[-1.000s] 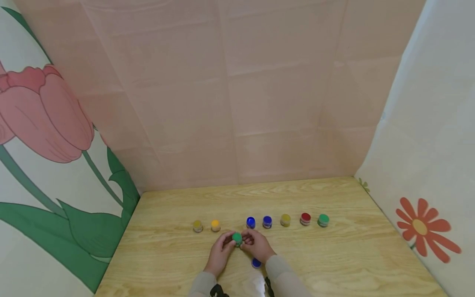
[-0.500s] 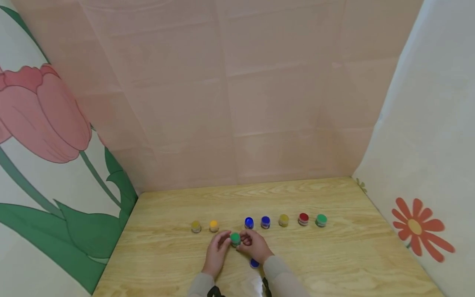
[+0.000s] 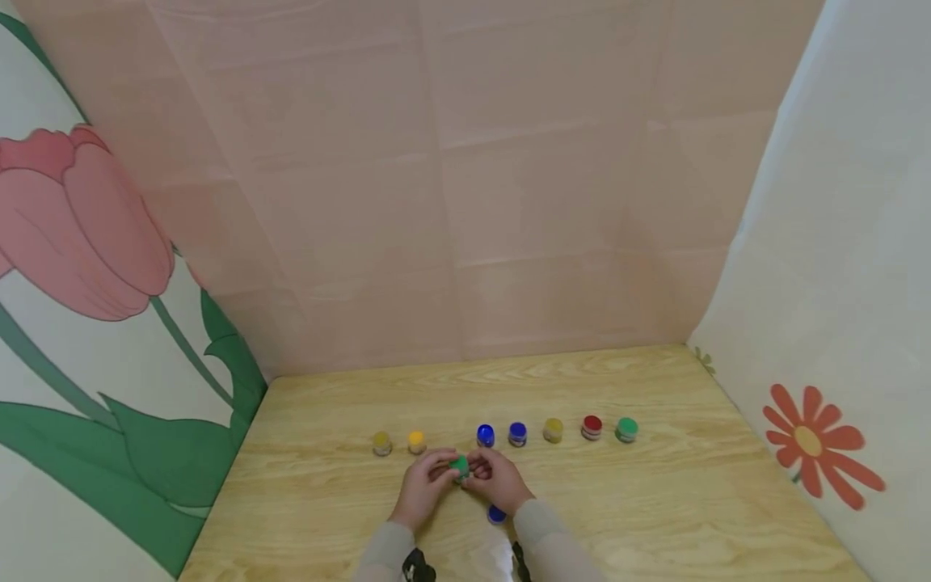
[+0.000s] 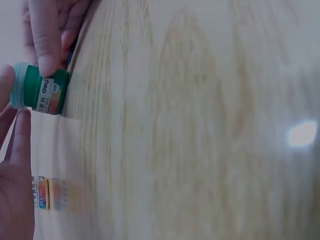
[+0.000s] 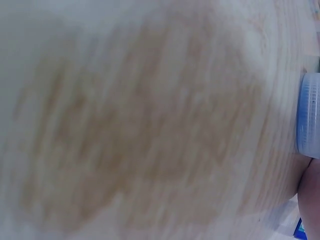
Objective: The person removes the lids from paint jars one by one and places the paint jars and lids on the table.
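Both hands are at a small green paint jar [image 3: 460, 466] just above the table's middle. In the left wrist view the green jar [image 4: 47, 92] lies on its side in that picture, its translucent lid at the left and a printed label on its body. The left hand [image 3: 424, 491] grips the jar at its lid with thumb and fingers. From the other side, the right hand [image 3: 505, 483] holds the jar's body, its thumb on the label and its fingers curled. A blue-lidded jar [image 3: 497, 514] stands beside the right wrist, partly covered by it.
Beyond the hands runs a row of jars: dull yellow [image 3: 381, 443], orange-yellow [image 3: 417, 441], two blue, another yellow [image 3: 553, 430], red [image 3: 592, 427] and green [image 3: 626, 429]. The wooden table [image 3: 691, 501] meets a pink cloth backdrop [image 3: 465, 202] and printed side sheets.
The left hand's fingers have turned further over the top of the green jar, covering more of its lid. The right hand keeps its hold. The whole view has drifted slightly.
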A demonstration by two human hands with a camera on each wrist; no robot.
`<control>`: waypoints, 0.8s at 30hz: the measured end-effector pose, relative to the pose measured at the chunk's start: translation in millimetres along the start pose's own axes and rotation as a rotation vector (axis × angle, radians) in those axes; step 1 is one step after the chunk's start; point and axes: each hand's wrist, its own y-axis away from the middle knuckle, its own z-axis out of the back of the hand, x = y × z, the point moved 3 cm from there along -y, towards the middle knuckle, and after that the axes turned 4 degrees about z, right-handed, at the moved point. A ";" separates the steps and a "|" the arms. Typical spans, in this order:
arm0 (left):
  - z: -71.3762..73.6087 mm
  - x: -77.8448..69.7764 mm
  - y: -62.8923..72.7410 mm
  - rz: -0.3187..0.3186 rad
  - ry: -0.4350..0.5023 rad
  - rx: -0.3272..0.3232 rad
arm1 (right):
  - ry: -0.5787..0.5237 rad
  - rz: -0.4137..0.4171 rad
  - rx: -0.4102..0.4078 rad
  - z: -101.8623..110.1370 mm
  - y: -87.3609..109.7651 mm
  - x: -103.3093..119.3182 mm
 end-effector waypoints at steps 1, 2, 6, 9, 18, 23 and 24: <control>0.1 0.4 -0.4 0.007 0.001 0.003 | -0.002 -0.002 0.002 -0.3 -0.2 -0.2; 0.2 0.6 -0.9 0.017 0.009 0.005 | -0.003 -0.003 0.004 -0.4 -0.3 -0.3; -0.6 -0.3 -2.1 0.024 0.017 0.004 | -0.008 0.004 -0.004 -0.3 -0.1 0.5; -1.5 -0.3 -2.8 0.017 0.030 -0.007 | -0.009 0.015 -0.014 -0.7 0.7 1.3; -1.4 3.4 -2.4 0.052 0.051 -0.055 | 0.017 0.012 -0.027 -3.2 0.8 -0.5; 1.1 5.9 -1.3 0.084 0.058 -0.148 | 0.038 -0.011 -0.035 -3.5 -0.5 -3.4; 2.4 6.3 -0.7 0.089 0.061 -0.167 | 0.034 -0.016 -0.039 -3.7 -0.7 -3.5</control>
